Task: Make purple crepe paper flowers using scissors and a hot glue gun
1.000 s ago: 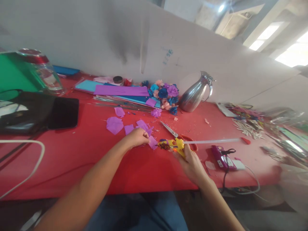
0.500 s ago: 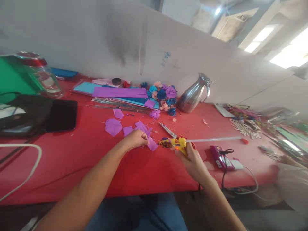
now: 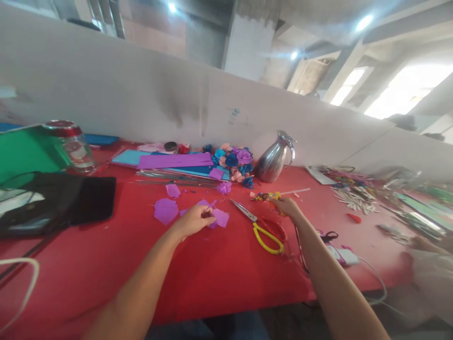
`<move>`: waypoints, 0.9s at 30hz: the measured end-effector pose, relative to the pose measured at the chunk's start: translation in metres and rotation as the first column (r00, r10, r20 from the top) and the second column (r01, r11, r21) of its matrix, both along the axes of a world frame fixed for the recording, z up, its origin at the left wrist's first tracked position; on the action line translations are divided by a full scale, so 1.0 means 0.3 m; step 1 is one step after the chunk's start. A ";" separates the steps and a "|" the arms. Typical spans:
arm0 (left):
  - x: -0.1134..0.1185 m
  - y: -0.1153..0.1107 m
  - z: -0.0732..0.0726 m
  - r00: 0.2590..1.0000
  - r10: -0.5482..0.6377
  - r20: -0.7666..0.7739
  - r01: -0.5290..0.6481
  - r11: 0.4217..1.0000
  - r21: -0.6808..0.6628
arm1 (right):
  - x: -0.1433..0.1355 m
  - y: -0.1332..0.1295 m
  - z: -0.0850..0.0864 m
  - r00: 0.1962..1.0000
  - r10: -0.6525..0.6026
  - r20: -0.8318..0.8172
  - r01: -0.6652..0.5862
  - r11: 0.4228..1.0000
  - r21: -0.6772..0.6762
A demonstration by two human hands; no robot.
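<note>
My left hand (image 3: 195,220) pinches a purple paper piece (image 3: 221,217) at the middle of the red table (image 3: 212,269). My right hand (image 3: 286,208) is closed on the yellow glue gun (image 3: 269,196), beyond the scissors, with a clear glue stick (image 3: 297,191) pointing out of its back to the right. Between my hands lie scissors (image 3: 268,238) with yellow and red handles, their blades pointing up-left. More purple cut pieces (image 3: 165,211) lie left of my left hand. A purple paper flower (image 3: 223,187) sits just beyond it.
Paper flowers (image 3: 238,160) and a metal jug (image 3: 272,158) stand near the wall. Purple strips (image 3: 175,161) lie on blue sheets. At left are a lidded jar (image 3: 76,148) and black phone (image 3: 96,197). A person's sleeve (image 3: 426,271) shows at right, near sticks (image 3: 356,200).
My right hand has moved the glue gun forward, away from the purple piece, uncovering the scissors' handles. My left hand still holds purple paper. The camera view has tilted up.
</note>
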State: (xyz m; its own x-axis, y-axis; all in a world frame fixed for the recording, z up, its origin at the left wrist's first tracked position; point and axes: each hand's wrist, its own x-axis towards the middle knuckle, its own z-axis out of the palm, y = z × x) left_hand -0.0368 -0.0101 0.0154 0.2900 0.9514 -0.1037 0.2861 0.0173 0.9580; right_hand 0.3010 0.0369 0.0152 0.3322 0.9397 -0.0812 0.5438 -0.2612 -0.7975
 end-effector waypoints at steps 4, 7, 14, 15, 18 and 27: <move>-0.006 0.005 0.006 0.999 -0.013 0.047 0.013 1.000 0.004 | -0.120 -0.052 0.055 0.901 -0.017 0.434 -0.072 0.980 0.188; -0.013 0.013 -0.007 0.996 -0.075 0.058 0.074 0.997 0.007 | -0.311 -0.083 0.082 0.871 0.205 0.446 -0.322 0.925 0.204; -0.026 0.028 -0.038 0.997 -0.071 0.044 0.070 0.997 0.036 | -0.566 -0.083 0.065 0.623 0.661 0.418 -0.733 0.680 0.020; -0.026 0.028 -0.037 0.997 -0.012 0.071 0.009 0.998 0.054 | -0.564 -0.078 0.055 0.676 0.629 0.384 -0.700 0.711 0.067; -0.023 0.026 -0.029 0.962 0.188 0.197 -0.204 0.977 0.064 | -0.543 -0.063 0.028 0.880 0.466 0.093 -0.472 0.836 0.280; 0.016 0.007 -0.013 0.881 0.179 0.438 -0.158 0.984 -0.084 | -0.532 -0.081 0.027 0.678 0.236 -0.696 -0.068 0.963 0.261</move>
State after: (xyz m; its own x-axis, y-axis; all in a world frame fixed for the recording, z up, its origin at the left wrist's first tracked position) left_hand -0.0320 -0.0080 0.0116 0.1513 0.9874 -0.0463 -0.1777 0.0732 0.9814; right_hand 0.1414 0.0126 0.0232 0.1019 0.9940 -0.0405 -0.1970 -0.0197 -0.9802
